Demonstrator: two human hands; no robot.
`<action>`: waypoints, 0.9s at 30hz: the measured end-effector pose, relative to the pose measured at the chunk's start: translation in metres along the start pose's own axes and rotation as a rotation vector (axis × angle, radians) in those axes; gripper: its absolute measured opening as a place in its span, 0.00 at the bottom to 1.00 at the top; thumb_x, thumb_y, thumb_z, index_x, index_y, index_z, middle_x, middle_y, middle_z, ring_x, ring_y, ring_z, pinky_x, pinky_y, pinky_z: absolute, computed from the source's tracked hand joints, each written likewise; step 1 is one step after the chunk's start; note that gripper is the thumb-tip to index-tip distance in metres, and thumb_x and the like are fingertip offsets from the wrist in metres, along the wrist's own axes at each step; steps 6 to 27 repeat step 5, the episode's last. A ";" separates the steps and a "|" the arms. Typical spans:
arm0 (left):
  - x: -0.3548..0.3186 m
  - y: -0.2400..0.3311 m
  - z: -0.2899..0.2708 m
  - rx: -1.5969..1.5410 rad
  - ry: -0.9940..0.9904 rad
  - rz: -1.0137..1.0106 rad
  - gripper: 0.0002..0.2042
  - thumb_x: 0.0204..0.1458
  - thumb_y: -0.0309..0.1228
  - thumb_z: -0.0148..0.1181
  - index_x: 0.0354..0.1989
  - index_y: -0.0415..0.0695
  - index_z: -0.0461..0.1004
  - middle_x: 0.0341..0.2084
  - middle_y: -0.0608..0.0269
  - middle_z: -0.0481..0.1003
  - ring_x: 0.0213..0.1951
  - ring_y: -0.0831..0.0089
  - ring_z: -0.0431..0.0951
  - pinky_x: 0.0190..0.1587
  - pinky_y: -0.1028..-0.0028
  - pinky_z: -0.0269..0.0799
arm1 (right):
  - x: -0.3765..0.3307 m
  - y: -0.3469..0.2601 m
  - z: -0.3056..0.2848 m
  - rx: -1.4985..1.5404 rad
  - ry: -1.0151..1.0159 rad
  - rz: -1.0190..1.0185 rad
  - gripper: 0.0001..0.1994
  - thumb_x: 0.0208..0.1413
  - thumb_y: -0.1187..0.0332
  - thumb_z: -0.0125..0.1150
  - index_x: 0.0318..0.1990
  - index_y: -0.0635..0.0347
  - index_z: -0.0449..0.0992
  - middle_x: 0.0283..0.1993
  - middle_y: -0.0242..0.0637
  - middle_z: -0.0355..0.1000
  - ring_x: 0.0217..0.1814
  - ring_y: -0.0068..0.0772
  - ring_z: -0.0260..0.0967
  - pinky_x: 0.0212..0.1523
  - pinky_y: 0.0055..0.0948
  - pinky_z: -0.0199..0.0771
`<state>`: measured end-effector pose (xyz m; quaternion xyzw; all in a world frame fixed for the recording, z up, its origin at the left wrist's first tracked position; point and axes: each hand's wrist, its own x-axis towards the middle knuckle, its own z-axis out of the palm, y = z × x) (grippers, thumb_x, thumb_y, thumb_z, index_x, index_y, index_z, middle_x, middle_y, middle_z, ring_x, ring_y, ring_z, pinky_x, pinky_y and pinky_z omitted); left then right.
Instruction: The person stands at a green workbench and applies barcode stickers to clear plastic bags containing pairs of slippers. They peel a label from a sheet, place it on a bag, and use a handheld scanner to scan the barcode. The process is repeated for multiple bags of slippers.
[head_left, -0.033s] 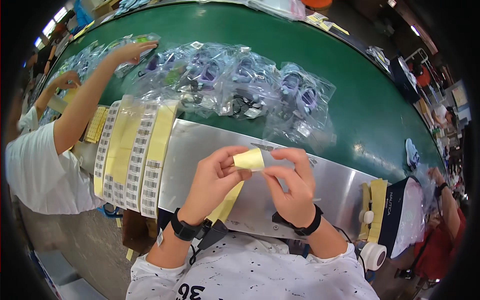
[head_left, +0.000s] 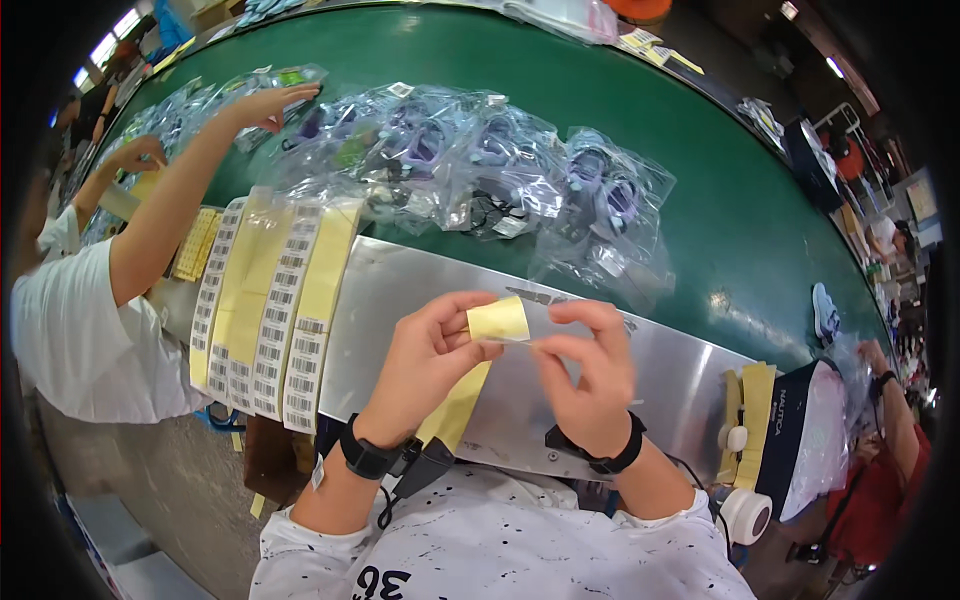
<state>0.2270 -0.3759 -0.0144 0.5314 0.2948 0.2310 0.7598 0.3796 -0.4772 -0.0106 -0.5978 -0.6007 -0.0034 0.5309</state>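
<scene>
A small piece of yellow backing paper (head_left: pixel 498 319) is pinched in my left hand (head_left: pixel 425 345), thumb below and fingers behind. Close to its right edge is my right hand (head_left: pixel 590 375), slightly blurred, with thumb and forefinger drawn together. A thin pale edge runs from the paper to those fingertips; what they grip is too small to make out. Under my left hand a yellow paper strip (head_left: pixel 462 405) hangs over the front of the metal plate (head_left: pixel 400 290). Bagged light-blue shoes (head_left: pixel 490 150) lie beyond my hands.
Barcode label sheets (head_left: pixel 270 310) lie at left, beside a co-worker whose arm (head_left: pixel 190 190) reaches over the bagged shoes. The green belt (head_left: pixel 720 240) runs behind. At right are yellow strips (head_left: pixel 752 420), a dark-banded box (head_left: pixel 800 430), a white round device (head_left: pixel 745 515) and a person in red (head_left: pixel 880 490).
My right hand has shifted very slightly right and is more blurred. A thin pale edge shows more between its fingertips and the yellow paper. My left hand stays nearly still.
</scene>
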 end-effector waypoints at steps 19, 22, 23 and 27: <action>-0.030 0.005 -0.045 0.142 -0.234 -0.169 0.20 0.53 0.18 0.56 0.56 0.37 0.65 0.46 0.55 0.75 0.49 0.71 0.76 0.52 0.76 0.71 | 0.002 0.003 0.012 0.391 0.062 0.377 0.04 0.51 0.82 0.57 0.32 0.62 0.75 0.48 0.40 0.66 0.45 0.37 0.68 0.45 0.31 0.71; -0.030 0.005 -0.045 0.142 -0.234 -0.169 0.20 0.53 0.18 0.56 0.56 0.37 0.65 0.46 0.55 0.75 0.49 0.71 0.76 0.52 0.76 0.71 | 0.002 0.003 0.012 0.391 0.062 0.377 0.04 0.51 0.82 0.57 0.32 0.62 0.75 0.48 0.40 0.66 0.45 0.37 0.68 0.45 0.31 0.71; -0.030 0.005 -0.045 0.142 -0.234 -0.169 0.20 0.53 0.18 0.56 0.56 0.37 0.65 0.46 0.55 0.75 0.49 0.71 0.76 0.52 0.76 0.71 | 0.002 0.003 0.012 0.391 0.062 0.377 0.04 0.51 0.82 0.57 0.32 0.62 0.75 0.48 0.40 0.66 0.45 0.37 0.68 0.45 0.31 0.71; -0.030 0.005 -0.045 0.142 -0.234 -0.169 0.20 0.53 0.18 0.56 0.56 0.37 0.65 0.46 0.55 0.75 0.49 0.71 0.76 0.52 0.76 0.71 | 0.002 0.003 0.012 0.391 0.062 0.377 0.04 0.51 0.82 0.57 0.32 0.62 0.75 0.48 0.40 0.66 0.45 0.37 0.68 0.45 0.31 0.71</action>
